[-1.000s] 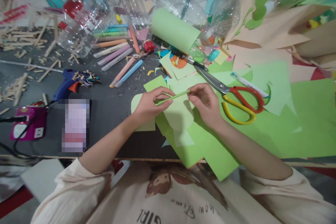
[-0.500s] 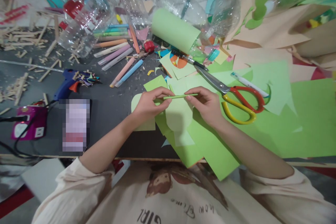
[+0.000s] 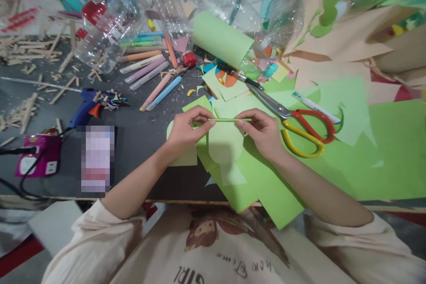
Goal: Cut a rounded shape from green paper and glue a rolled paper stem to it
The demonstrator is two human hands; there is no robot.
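Observation:
A thin green paper strip [image 3: 226,120] stretches level between my two hands. My left hand [image 3: 189,129] pinches its left end between thumb and fingers. At the other end, my right hand [image 3: 260,131] grips it the same way. Beneath the strip lies a pale green paper piece with a rounded lower edge [image 3: 226,144], on top of brighter green sheets [image 3: 266,182]. Large scissors with one red and one yellow handle [image 3: 304,131] rest just right of my right hand, blades pointing up and left.
A blue glue gun [image 3: 83,108], a phone [image 3: 97,159] and a magenta box [image 3: 40,155] are at the left. Coloured pens [image 3: 146,73] lie farther back. Clear plastic bottles [image 3: 106,31] and a green paper-wrapped bottle [image 3: 221,37] stretch across the rear.
Both hands have shifted very slightly, and the strip between them is a little higher in view and more level. The grip at both ends is unchanged.

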